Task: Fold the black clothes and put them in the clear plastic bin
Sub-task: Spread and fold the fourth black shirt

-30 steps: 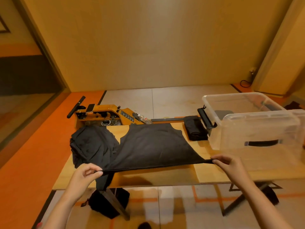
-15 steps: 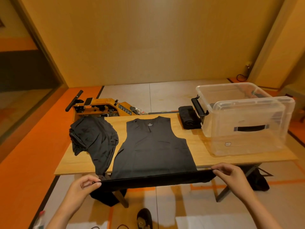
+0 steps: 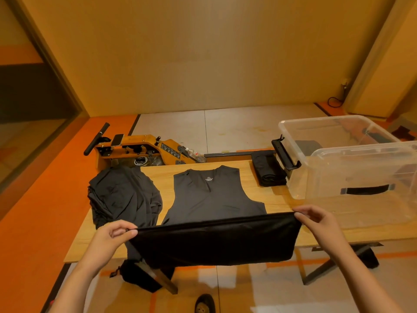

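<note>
At the near edge of the table, left hand and right hand each pinch a hem corner of the vest. Looks light, limp, slightly slick; corner grips give best control.

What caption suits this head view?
Left hand and right hand pinch the hem of the black top above the table, clear plastic bin at right.

Vest lies on table, between pile and bin.

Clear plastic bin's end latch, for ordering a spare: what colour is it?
Black latch, seen in head view.
</note>
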